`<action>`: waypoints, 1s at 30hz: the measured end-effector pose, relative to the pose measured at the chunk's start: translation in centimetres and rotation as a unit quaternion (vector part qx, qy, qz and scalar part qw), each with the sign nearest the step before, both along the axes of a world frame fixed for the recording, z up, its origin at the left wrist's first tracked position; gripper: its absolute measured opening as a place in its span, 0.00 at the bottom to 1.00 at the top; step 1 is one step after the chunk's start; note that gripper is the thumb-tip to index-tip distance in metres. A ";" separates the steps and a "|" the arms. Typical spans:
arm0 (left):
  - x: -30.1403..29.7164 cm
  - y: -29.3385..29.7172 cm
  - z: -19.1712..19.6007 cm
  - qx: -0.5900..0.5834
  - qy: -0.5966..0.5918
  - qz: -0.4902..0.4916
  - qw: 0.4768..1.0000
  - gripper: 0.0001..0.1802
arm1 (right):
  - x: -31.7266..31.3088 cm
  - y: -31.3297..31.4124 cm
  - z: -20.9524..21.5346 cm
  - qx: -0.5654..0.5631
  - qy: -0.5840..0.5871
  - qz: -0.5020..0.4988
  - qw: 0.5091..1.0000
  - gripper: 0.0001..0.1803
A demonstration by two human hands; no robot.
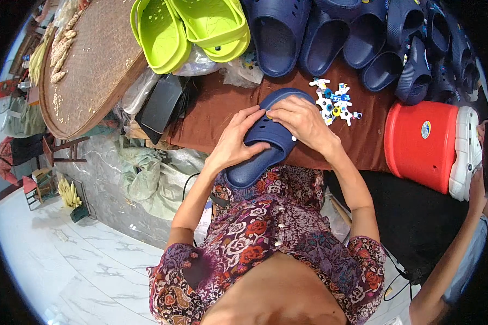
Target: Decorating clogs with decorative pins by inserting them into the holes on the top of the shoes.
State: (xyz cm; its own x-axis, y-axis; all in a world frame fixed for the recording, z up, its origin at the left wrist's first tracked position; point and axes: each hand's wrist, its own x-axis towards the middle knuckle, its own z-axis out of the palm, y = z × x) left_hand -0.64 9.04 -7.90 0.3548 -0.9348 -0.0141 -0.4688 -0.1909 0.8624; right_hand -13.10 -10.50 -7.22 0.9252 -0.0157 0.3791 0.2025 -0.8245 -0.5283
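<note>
A navy clog [267, 132] rests at the table's near edge, its toe pointing away and its open heel toward my lap. My left hand [238, 138] grips its left side, the thumb over the foot opening. Over the holed upper, my right hand [301, 122] is closed, fingertips pinched on a small shoe charm. Only a yellowish bit of that charm shows between the fingers. A white bit [294, 138] sits at the clog's right edge. Just right of the toe lies a pile of small white, blue and yellow charms [335, 102].
Lime green clogs [160, 40] and several navy clogs [363, 38] line the table's far side. A red stool-like tub [420, 143] stands at the right, with a white clog [463, 154] held against it by another person's arm [444, 271]. A woven tray [92, 70] is at the left.
</note>
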 end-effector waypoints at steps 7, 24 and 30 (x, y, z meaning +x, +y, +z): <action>-0.7 -0.5 -2.0 -0.039 -0.023 0.074 0.996 0.35 | 0.3 0.3 -0.1 0.017 0.027 -0.014 0.999 0.07; -8.2 3.3 -0.3 -0.033 0.192 0.135 0.972 0.09 | 0.5 -0.3 0.4 0.035 0.063 0.003 0.997 0.10; -7.0 0.0 -1.4 -0.130 0.662 0.197 0.712 0.28 | 0.5 -0.8 0.0 0.038 0.048 0.011 0.998 0.09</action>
